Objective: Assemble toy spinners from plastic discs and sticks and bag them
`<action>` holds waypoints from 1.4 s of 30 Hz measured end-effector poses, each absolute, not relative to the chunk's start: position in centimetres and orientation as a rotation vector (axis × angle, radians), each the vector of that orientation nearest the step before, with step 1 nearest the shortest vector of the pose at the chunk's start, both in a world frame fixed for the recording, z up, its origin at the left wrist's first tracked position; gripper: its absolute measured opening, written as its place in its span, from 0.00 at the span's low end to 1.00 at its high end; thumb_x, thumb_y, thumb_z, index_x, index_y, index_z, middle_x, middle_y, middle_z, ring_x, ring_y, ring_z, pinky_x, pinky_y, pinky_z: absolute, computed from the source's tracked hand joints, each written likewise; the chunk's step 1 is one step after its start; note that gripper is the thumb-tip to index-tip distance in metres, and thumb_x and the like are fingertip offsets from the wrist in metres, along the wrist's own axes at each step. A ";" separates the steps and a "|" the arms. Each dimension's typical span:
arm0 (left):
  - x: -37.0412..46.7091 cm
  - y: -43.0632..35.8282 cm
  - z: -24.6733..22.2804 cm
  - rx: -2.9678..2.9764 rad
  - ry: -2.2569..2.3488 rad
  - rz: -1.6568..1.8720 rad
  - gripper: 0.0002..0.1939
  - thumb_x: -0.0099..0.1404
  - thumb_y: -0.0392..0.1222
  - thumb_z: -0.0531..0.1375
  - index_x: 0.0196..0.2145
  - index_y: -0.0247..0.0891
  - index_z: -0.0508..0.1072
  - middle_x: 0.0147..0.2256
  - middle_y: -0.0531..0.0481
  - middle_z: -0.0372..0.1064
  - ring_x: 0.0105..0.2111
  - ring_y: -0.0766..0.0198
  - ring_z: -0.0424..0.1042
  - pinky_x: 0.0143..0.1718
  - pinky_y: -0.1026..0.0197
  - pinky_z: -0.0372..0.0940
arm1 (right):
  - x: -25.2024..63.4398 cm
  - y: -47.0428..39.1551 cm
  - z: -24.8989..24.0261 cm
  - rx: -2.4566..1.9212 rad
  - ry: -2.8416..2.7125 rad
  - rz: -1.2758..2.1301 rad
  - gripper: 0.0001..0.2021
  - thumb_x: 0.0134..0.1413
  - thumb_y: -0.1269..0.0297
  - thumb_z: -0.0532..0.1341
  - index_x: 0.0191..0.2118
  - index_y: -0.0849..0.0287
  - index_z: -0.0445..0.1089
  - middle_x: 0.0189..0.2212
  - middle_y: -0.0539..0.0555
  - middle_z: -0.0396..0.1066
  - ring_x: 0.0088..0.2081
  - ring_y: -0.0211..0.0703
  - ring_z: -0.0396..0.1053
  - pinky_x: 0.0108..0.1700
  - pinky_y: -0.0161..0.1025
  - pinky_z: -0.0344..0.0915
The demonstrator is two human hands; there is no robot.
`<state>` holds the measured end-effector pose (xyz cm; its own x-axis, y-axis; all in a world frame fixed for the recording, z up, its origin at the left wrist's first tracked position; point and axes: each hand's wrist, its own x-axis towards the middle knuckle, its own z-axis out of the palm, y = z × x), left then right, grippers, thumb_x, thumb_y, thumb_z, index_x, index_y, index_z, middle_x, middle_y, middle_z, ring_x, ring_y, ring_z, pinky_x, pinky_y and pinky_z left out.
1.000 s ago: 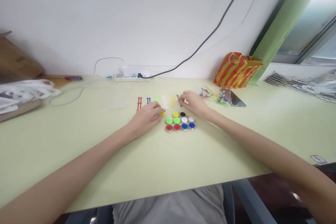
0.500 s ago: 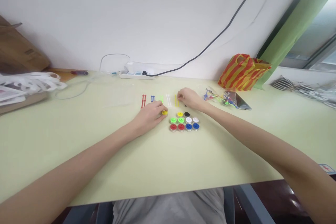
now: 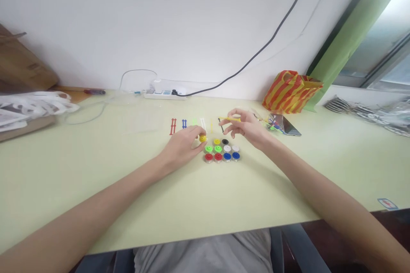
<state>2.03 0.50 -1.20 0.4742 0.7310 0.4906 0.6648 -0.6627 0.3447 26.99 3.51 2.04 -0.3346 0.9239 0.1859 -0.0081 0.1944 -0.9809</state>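
Observation:
My left hand (image 3: 184,146) pinches a small round piece with a yellow top (image 3: 203,138) between thumb and fingers. My right hand (image 3: 248,127) is raised a little over the table, its fingers closed on a thin yellow stick (image 3: 231,119) held roughly level. Between the hands sit similar round pieces: one yellow (image 3: 217,141), one black (image 3: 225,141), and pairs in green (image 3: 218,149), white (image 3: 227,148), red (image 3: 209,157) and blue (image 3: 236,155). Behind them lie thin sticks in red (image 3: 173,126), blue (image 3: 184,123), white (image 3: 203,124), yellow (image 3: 211,126) and black (image 3: 221,125).
A phone (image 3: 290,126) lies right of my right hand beside a bag of coloured parts (image 3: 273,123). A striped bag (image 3: 290,92) stands behind. Along the wall are a power strip (image 3: 165,95) and black cable (image 3: 246,63). White straps (image 3: 35,104) lie far left.
My right hand has lifted a yellow stick from the row and moved to the right with it. My left hand still holds the yellow round piece, now tilted up slightly.

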 end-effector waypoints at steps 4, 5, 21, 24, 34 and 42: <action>2.1 0.2 -1.1 2.635 1.196 0.958 0.06 0.71 0.43 0.55 0.42 0.41 0.70 0.41 0.48 0.75 0.40 0.58 0.74 0.41 0.55 0.67 | 27.0 2.9 1.4 -0.810 -1.426 1.473 0.17 0.52 0.59 0.73 0.37 0.57 0.65 0.42 0.60 0.81 0.38 0.45 0.81 0.34 0.35 0.76; 2.1 0.2 -1.0 2.641 1.190 0.967 0.06 0.71 0.43 0.56 0.42 0.41 0.70 0.41 0.48 0.74 0.40 0.58 0.73 0.41 0.55 0.67 | 26.9 2.8 1.3 -0.788 -1.413 1.499 0.16 0.53 0.59 0.73 0.37 0.57 0.66 0.42 0.61 0.81 0.39 0.45 0.82 0.36 0.35 0.77; 2.7 -0.9 -0.7 2.643 1.071 1.139 0.04 0.69 0.35 0.59 0.42 0.39 0.72 0.40 0.49 0.70 0.39 0.60 0.71 0.41 0.58 0.66 | 24.9 0.6 1.2 -0.662 -1.190 1.549 0.15 0.49 0.62 0.76 0.33 0.58 0.70 0.34 0.54 0.81 0.34 0.38 0.80 0.41 0.33 0.76; 2.8 -1.0 -0.6 2.506 1.050 1.212 0.04 0.68 0.36 0.62 0.41 0.40 0.74 0.37 0.51 0.68 0.35 0.64 0.69 0.39 0.60 0.65 | 24.8 0.7 1.1 -0.682 -1.198 1.510 0.18 0.45 0.61 0.78 0.38 0.57 0.71 0.31 0.52 0.80 0.31 0.37 0.78 0.38 0.34 0.74; 3.2 -1.3 -0.5 2.280 1.030 1.042 0.07 0.69 0.46 0.63 0.38 0.41 0.75 0.38 0.52 0.74 0.38 0.62 0.74 0.41 0.59 0.67 | 23.9 -0.8 1.3 -0.759 -1.571 1.318 0.16 0.44 0.53 0.77 0.33 0.60 0.79 0.27 0.52 0.77 0.27 0.37 0.70 0.31 0.36 0.68; 3.3 -2.0 -0.3 2.210 1.002 1.138 0.04 0.65 0.39 0.67 0.36 0.40 0.75 0.31 0.55 0.74 0.32 0.64 0.74 0.35 0.63 0.67 | 23.6 -1.0 0.9 -0.800 -1.687 1.249 0.16 0.46 0.53 0.76 0.33 0.59 0.76 0.31 0.51 0.75 0.31 0.38 0.69 0.33 0.36 0.66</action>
